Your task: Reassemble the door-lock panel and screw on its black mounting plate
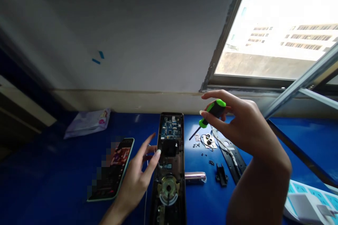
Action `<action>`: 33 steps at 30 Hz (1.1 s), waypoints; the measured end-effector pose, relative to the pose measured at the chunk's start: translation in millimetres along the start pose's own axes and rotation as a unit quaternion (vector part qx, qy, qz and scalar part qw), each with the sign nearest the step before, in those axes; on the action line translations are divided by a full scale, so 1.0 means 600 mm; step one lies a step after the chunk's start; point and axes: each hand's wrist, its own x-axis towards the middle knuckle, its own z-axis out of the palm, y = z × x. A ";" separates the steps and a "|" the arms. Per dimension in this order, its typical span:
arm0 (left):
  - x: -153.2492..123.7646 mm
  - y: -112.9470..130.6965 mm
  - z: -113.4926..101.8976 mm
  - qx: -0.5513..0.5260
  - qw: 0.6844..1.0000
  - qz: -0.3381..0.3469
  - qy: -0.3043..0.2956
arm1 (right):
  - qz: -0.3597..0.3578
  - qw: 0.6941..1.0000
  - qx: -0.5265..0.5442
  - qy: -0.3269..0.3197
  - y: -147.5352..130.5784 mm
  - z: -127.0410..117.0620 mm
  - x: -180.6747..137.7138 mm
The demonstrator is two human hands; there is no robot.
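Observation:
An opened door-lock body [169,161] lies lengthwise on the blue table [52,168], its blue circuit board and brass cylinder exposed. My left hand [138,177] rests at its left edge, fingers stretched out and touching the case. My right hand [237,123] is raised above the table to the right, fingers closed round a green-and-black screwdriver [208,116] whose tip points down-left toward loose parts.
A phone [112,170] with a lit screen lies left of the lock. Small screws, a metal plate [209,141], a black clip [221,175], a silver cylinder [195,177] and a black strip with white cable lie right. A plastic bag [88,122] sits at back left; window at right.

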 end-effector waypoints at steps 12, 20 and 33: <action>-0.005 -0.009 0.007 0.009 1.000 0.016 -0.007 | 0.010 0.998 -0.032 -0.045 -0.014 0.028 0.014; 0.058 -0.029 -0.012 -0.016 1.000 0.011 0.001 | -0.011 0.997 -0.049 -0.064 -0.013 0.047 0.022; 0.166 -0.075 0.017 -0.032 0.999 0.027 0.010 | 0.023 0.996 -0.047 -0.074 -0.005 0.059 0.032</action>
